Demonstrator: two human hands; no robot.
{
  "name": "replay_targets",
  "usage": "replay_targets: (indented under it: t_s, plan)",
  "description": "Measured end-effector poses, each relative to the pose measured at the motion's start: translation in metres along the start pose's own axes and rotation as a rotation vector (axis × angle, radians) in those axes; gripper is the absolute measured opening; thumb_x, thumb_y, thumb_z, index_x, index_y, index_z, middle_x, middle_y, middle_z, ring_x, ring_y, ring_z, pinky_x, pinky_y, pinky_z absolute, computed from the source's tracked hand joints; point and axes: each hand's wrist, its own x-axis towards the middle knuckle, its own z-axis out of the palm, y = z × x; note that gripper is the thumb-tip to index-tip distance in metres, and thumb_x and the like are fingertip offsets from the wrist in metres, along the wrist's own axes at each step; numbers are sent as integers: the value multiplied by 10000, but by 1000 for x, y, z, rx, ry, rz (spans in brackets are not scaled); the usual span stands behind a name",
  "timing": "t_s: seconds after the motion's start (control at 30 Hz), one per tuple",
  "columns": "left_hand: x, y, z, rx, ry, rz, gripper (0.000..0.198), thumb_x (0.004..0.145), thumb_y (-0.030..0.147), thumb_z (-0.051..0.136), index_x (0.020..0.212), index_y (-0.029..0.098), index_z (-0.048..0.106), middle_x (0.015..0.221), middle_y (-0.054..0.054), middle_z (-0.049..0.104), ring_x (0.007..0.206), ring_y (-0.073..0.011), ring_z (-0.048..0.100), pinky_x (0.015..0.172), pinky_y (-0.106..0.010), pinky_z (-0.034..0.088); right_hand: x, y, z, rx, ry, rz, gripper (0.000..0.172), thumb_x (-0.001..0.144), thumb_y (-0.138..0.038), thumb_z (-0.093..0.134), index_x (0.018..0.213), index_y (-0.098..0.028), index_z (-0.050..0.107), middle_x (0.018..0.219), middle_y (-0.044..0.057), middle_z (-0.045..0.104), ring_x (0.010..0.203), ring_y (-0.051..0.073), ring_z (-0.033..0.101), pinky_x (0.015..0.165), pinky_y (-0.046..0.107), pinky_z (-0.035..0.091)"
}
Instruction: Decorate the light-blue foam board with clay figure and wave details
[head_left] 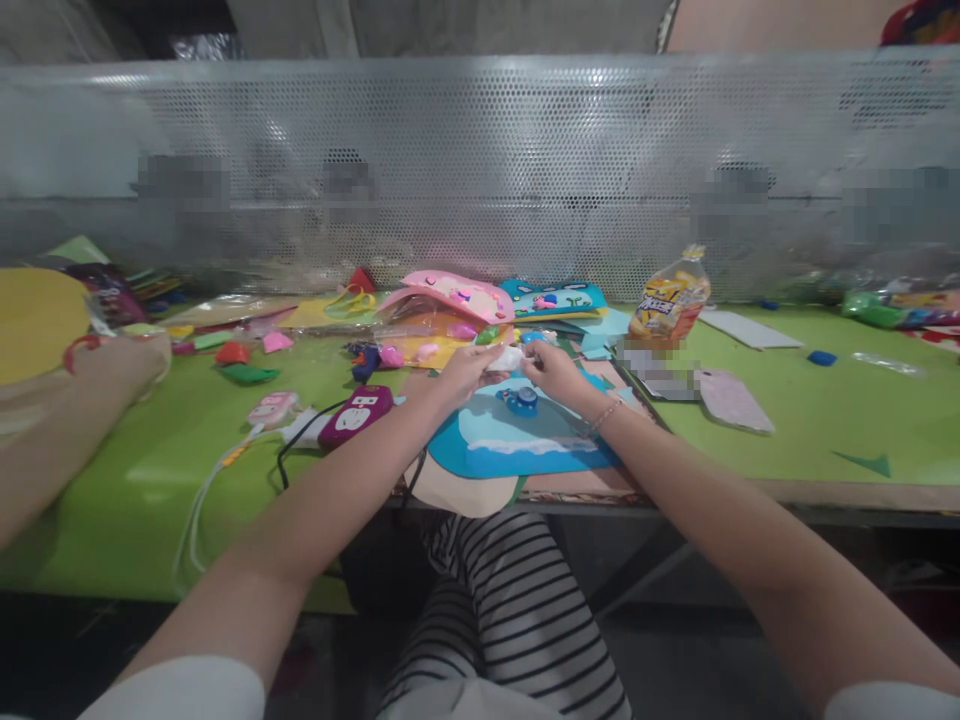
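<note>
— Where's the white piece (507, 358)?
— Over the blue felt sheet (517, 447), near the worktop's (787, 430) front edge. I see my left hand (466, 372) pinching its left end and my right hand (556, 372) pinching its right. It lies left-to-right, equally near both.

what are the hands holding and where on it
A small white piece, pinched at its left end by the left hand and at its right end by the right hand.
</note>
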Motion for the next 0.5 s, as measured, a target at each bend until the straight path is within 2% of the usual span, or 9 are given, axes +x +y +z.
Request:
replay_targets:
  t_s: [0.17, 0.33, 0.4, 0.5]
  plan:
    - [1, 2, 0, 1, 20, 4, 171, 822, 229, 630, 738, 84, 666, 617, -43, 654, 483, -70, 579, 550, -183, 515, 4, 7, 1, 91, 143, 152, 84, 717, -189, 453, 715, -231, 381, 531, -55, 431, 515, 133, 434, 518, 258, 310]
    - [-2, 5, 1, -31, 52, 15, 169, 820, 212, 629, 709, 86, 643, 606, -30, 640, 483, -68, 578, 539, -178, 514, 11, 26, -3, 409, 322, 294, 125, 695, -204, 431, 805, -241, 382, 575, -61, 455, 514, 132, 470, 526, 267, 386]
    - [-3, 6, 1, -41, 61, 9, 150, 827, 194, 615, 730, 86, 649, 611, -29, 641, 469, -63, 570, 537, -178, 514, 12, 31, -6, 521, 324, 325, 149, 674, -205, 409, 819, -235, 426, 595, -49, 466, 507, 126, 449, 512, 265, 382]
    - [-4, 8, 1, -49, 70, 2, 139, 829, 185, 611, 749, 80, 654, 617, -35, 647, 468, -63, 572, 537, -179, 517, 12, 33, -7, 583, 264, 345, 120, 630, -199, 387, 711, -214, 475, 531, -44, 393, 466, 115, 366, 461, 250, 301]
